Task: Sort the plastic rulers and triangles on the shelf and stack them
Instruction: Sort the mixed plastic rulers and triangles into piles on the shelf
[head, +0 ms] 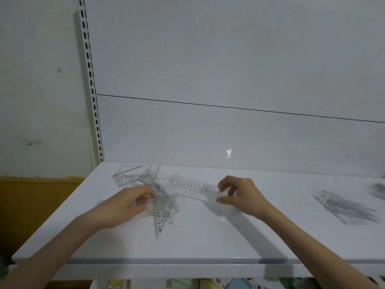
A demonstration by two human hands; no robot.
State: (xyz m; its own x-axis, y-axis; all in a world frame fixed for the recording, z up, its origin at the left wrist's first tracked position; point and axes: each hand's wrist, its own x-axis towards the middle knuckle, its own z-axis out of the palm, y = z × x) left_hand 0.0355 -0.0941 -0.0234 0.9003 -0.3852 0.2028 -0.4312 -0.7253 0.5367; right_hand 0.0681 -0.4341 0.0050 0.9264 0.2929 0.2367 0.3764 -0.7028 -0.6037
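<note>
White metal shelf (208, 236). Left hand (127, 203) is on the heap of clear plastic triangles (161, 207) at the shelf's left, fingers curled, pinching the heap's near edge. Right hand (239, 195) pinches one end of a clear plastic straight ruler (193, 186) between thumb and fingers; the ruler's other end reaches toward the heap. A blurred stack of clear rulers (345, 207) lies well apart, far right.

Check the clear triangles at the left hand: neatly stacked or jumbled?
Jumbled. The triangles that the left hand grips overlap at differing angles, with corners pointing different ways across the shelf.
</note>
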